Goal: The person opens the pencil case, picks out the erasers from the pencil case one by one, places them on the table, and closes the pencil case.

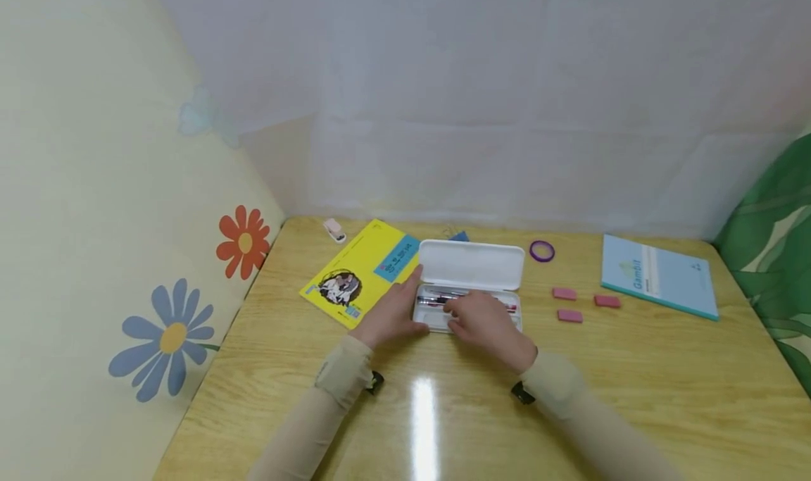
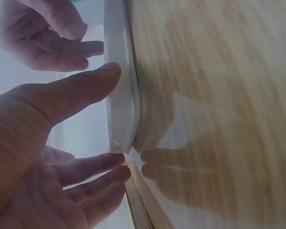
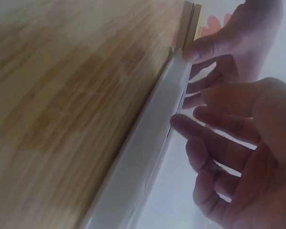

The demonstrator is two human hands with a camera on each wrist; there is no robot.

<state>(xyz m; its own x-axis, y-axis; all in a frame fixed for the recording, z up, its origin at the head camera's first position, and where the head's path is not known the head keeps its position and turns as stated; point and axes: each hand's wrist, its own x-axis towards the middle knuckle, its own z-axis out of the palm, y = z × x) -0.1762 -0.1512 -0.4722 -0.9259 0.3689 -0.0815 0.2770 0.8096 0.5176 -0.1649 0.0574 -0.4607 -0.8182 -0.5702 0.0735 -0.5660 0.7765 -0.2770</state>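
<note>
A white pencil case (image 1: 472, 264) lies on the table with its lid raised at the back. Several pens (image 1: 434, 300) lie lengthwise inside it. My left hand (image 1: 395, 312) holds the case at its left end. In the left wrist view its thumb presses the front wall (image 2: 121, 109), while the other fingers reach round the left end. Over the inside of the case is my right hand (image 1: 484, 322), its fingers bent down among the pens. The right wrist view shows these fingers (image 3: 205, 138) loosely bent at the rim, with nothing visible between them.
A yellow booklet (image 1: 361, 263) lies left of the case, with a small pale pink item (image 1: 334, 230) beyond it. Behind the lid is a blue item (image 1: 459, 236). To the right are a purple ring (image 1: 541, 251), pink erasers (image 1: 569, 316) and a light blue notebook (image 1: 659, 277).
</note>
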